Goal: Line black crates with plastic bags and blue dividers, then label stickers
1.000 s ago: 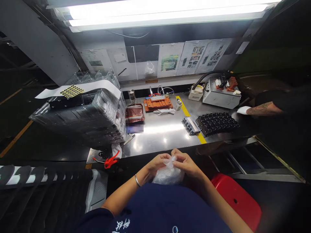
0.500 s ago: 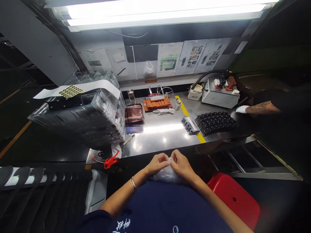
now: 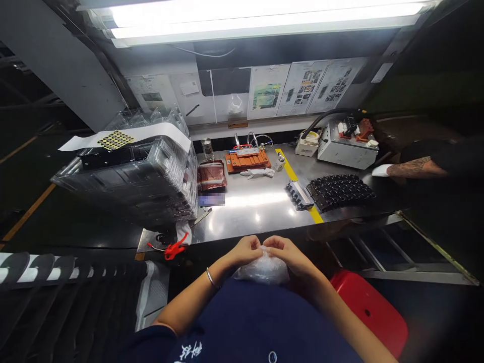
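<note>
Hanging below both hands in the head view, one clear plastic bag [image 3: 262,269] has its gathered top pinched between the fingertips of the left hand [image 3: 247,250] and right hand [image 3: 285,252]. It sits against the person's torso, just off the near edge of the surface [image 3: 242,201], where one white glove [image 3: 257,173] lies near the far edge.

This is a workshop: I see a metal table [image 3: 242,217] with an orange fixture [image 3: 247,160] at its back, instruction sheets [image 3: 304,89] above, and stacked plastic trays [image 3: 151,176] at the left.
</note>
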A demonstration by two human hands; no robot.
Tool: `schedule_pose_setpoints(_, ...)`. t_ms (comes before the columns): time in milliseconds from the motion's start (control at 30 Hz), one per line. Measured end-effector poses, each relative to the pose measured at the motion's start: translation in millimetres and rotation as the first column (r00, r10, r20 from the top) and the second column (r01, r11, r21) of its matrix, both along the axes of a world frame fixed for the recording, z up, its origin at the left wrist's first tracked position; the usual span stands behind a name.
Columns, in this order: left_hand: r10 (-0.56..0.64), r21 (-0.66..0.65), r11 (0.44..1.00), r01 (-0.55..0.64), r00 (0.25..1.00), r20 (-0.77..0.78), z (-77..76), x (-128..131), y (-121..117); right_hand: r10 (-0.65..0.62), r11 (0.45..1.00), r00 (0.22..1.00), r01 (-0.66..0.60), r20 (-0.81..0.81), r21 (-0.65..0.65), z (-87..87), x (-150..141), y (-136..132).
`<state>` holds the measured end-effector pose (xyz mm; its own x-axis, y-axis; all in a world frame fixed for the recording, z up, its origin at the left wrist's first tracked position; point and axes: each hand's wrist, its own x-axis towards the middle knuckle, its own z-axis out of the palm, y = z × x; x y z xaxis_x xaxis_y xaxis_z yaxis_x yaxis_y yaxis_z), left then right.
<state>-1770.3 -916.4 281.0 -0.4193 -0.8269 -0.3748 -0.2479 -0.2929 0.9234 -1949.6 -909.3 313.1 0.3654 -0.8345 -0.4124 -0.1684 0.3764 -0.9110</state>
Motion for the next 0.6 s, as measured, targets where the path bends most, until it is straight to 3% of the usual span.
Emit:
schedule_pose_setpoints(133,0.0,0.03,1.0,0.0,1.0,0.014,-11.1,3,1,0.048,0.998,0.995,-0.051,0.086,0.041,2.0,-1,4)
schedule_pose_setpoints(267,0.027,0.078,0.997,-0.022,0.998,-0.062,-21.1,2,1,0.103,0.994,0.987,-0.106,0.122,0.013,-10.0,2,2)
schedule_pose_setpoints(433,0.016,0.103,0.995,-0.01,0.998,-0.055,-27.5,9,1,0.133,0.988,0.991,-0.135,-0.031,-0.076,-35.1,7,0)
schedule_pose_setpoints(600,0.067,0.071,0.995,-0.067,0.998,0.0,-29.4,29,8,0.315,0.946,0.948,-0.318,-0.049,-0.07,-53.2,14,6)
